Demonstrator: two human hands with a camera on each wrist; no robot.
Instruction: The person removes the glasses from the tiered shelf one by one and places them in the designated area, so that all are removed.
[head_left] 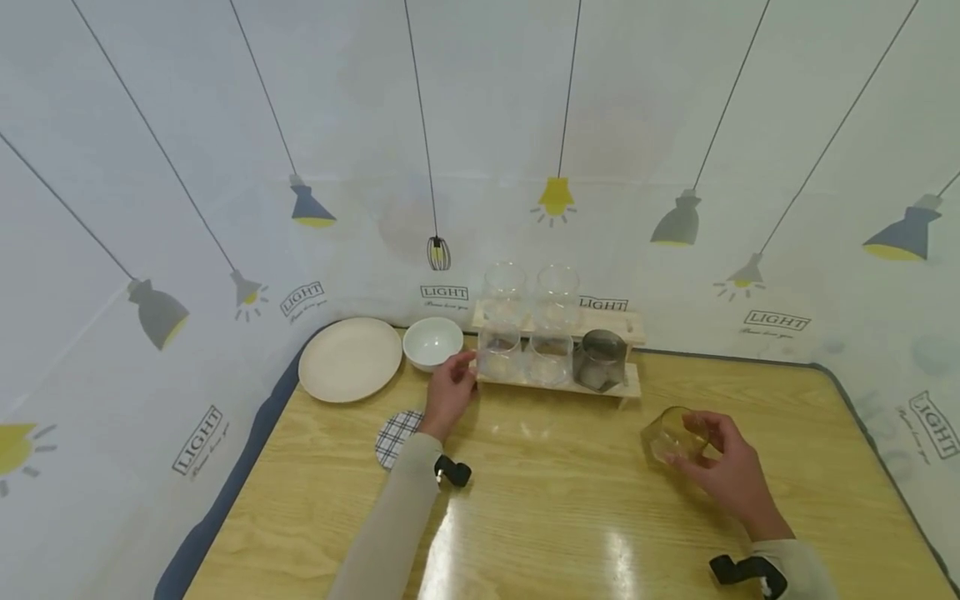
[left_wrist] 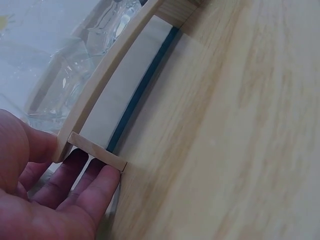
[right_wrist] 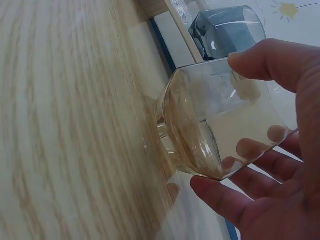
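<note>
A two-tier wooden rack (head_left: 633, 382) stands at the back of the table, with clear glasses (head_left: 550, 360) on both tiers. At the right of its lower tier is a smoky grey glass (head_left: 600, 362). My left hand (head_left: 448, 392) grips the rack's left end, thumb against the shelf board (left_wrist: 102, 80) and fingertips at the small end leg (left_wrist: 97, 152). To the right of the rack, my right hand (head_left: 727, 462) holds an amber-tinted faceted glass (right_wrist: 200, 115) between thumb and fingers, close over the tabletop.
A cream plate (head_left: 350, 360) and a pale small bowl (head_left: 432, 342) sit at the back left. A checked round coaster (head_left: 397, 439) lies partly behind my left wrist. Behind the wooden table (head_left: 555, 500) rises a wall covering (head_left: 495, 125) printed with lamps.
</note>
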